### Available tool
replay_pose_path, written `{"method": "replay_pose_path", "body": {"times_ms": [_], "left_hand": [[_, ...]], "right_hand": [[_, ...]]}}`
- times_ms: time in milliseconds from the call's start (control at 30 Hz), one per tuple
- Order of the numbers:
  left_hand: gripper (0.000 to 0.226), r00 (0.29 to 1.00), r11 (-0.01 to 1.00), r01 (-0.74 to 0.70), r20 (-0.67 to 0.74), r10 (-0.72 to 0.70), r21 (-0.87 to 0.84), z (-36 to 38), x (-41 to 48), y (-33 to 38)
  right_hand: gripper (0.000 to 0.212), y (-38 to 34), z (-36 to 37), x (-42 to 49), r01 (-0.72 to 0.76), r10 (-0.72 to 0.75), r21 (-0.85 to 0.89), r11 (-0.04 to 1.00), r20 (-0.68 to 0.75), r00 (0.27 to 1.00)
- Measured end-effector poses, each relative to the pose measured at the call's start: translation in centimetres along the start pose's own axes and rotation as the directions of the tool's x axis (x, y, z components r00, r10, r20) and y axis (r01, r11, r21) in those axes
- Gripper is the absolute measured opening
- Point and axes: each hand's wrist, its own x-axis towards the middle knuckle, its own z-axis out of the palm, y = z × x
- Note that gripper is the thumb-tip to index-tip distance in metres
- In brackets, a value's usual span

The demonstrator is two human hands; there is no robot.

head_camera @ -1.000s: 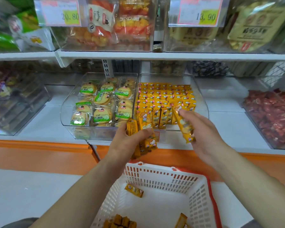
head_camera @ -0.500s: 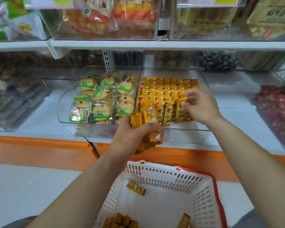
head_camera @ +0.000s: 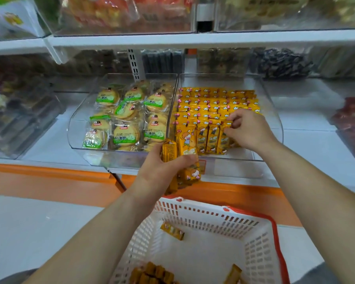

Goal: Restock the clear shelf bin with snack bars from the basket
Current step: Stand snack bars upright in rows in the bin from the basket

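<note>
left hand (head_camera: pixel 160 171) clasps a bunch of yellow foil-wrapped snack bars (head_camera: pixel 186 158), long axes upright, before the clear plastic shelf bin (head_camera: pixel 272 111) (white slatted basket (head_camera: pixel 254 232) below), while right hand (head_camera: pixel 247 130) pinches one upright bar (head_camera: pixel 225 140) in its front row.

A white shelf (head_camera: pixel 307 144) with an orange front edge carries two clear bins side by side — the left bin (head_camera: pixel 78 138) holds green-labelled biscuit packs, the right bin (head_camera: pixel 273 111) rows of yellow snack bars (head_camera: pixel 211 103). Further clear bins — contents blurred — flank them.
</note>
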Motion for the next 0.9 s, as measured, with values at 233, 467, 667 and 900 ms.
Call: {"method": "replay_pose_path", "body": {"times_ms": [233,467,667,900], "left_hand": [[0.064,1.0,1.0,-0.003,0.01,0.003,-0.013,0.2,-0.3,0.3],[0.079,0.993,0.993,-0.112,0.028,0.111,0.046,1.0,-1.4,0.4],[0.076,0.995,0.994,-0.103,0.021,0.102,0.043,1.0,-2.1,0.6],[0.045,0.997,0.993,-0.07,0.023,0.068,0.096,0.6,-2.0,0.5]], "right_hand": [[0.006,-3.9,-2.8,-4.0,0.073,-0.073,0.371,0.926,-0.015,0.997],[0.049,-6.8,-1.9,-8.0,-0.127,-0.177,0.578,0.806,0.44,0.881],[0.014,-5.7,-4.7,-6.9,-0.164,-0.147,0.701,0.694,0.361,0.921],[0.033,-2.1,-9.7,-4.0,0.168,-0.179,0.306,0.937,0.009,0.984]]}}
